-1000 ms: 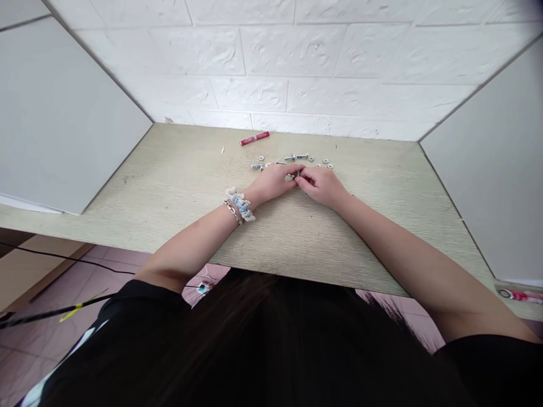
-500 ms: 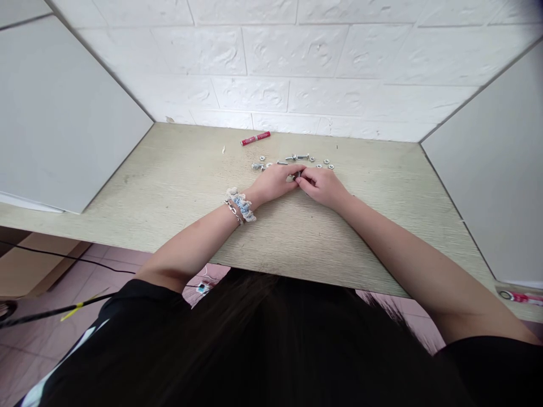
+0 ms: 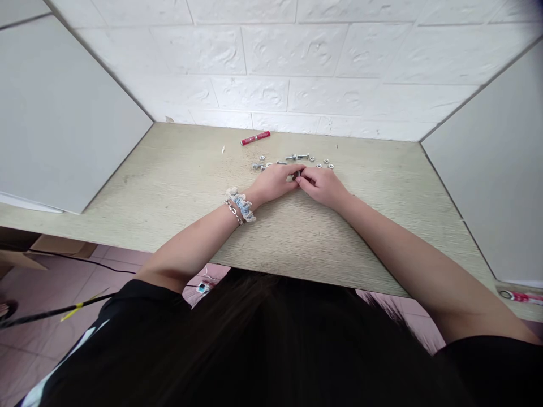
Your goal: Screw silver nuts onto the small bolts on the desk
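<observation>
My left hand [image 3: 278,182] and my right hand [image 3: 324,185] meet at their fingertips over the middle of the table. Both are closed on a small metal bolt [image 3: 298,175], mostly covered by the fingers; whether a nut sits on it I cannot tell. Just beyond the fingers lie loose bolts [image 3: 297,156]. Another bolt [image 3: 257,166] rests by my left hand, close to a single nut [image 3: 262,158]. Several nuts [image 3: 326,161] are scattered past my right hand. A scrunchie [image 3: 241,204] and a chain bracelet circle my left wrist.
A red marker-like tube [image 3: 255,138] lies near the white brick-patterned wall [image 3: 271,51]. Grey panels [image 3: 55,113] bound the table [image 3: 169,186] on both sides. Another red tube [image 3: 521,297] is at the far right. Below left are cables and a cardboard box [image 3: 59,245] on the floor.
My hands stay together in almost the same place, with only a slight shift of the fingers on the bolt. On the floor at lower left, the cardboard box appears moved back, its flap showing.
</observation>
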